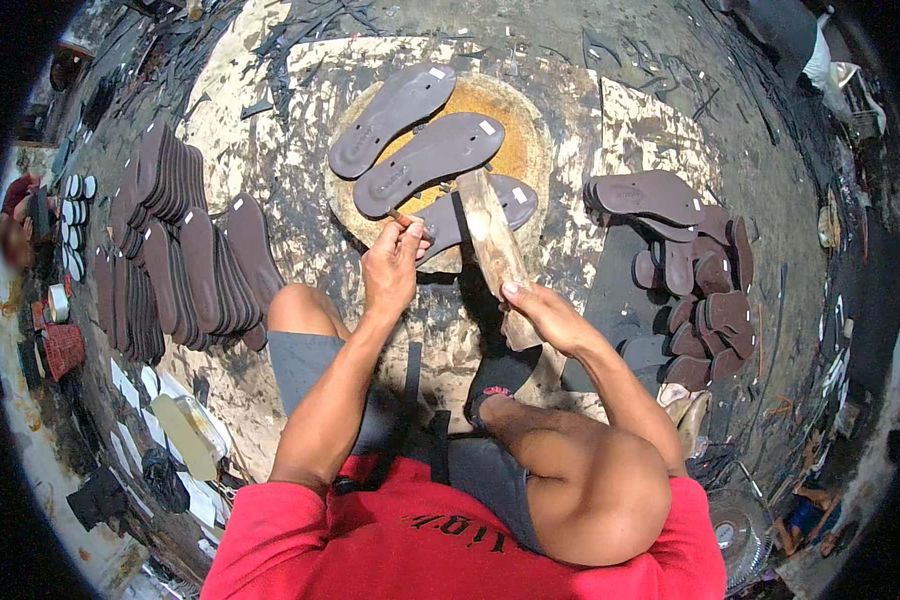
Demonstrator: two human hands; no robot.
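Three dark brown sandal soles lie in front of me: a far sole point(392, 122), a middle sole point(432, 160) and a near sole point(518, 203). All rest on a round yellowish disc point(526, 125). My left hand point(393, 265) is closed in a pinch at the middle sole's heel end. A small thin brownish thing shows at its fingertips, too small to name. My right hand point(550, 315) grips the lower part of a flat, worn wooden slat point(490, 230). The slat's far end reaches across the near sole and hides part of it.
Stacks of brown soles point(202, 265) stand on the left. More soles point(650, 195) are piled on the right, with smaller brown pieces point(710, 325) below them. White sheets point(205, 500) lie at lower left. Dark scraps point(600, 45) litter the far floor.
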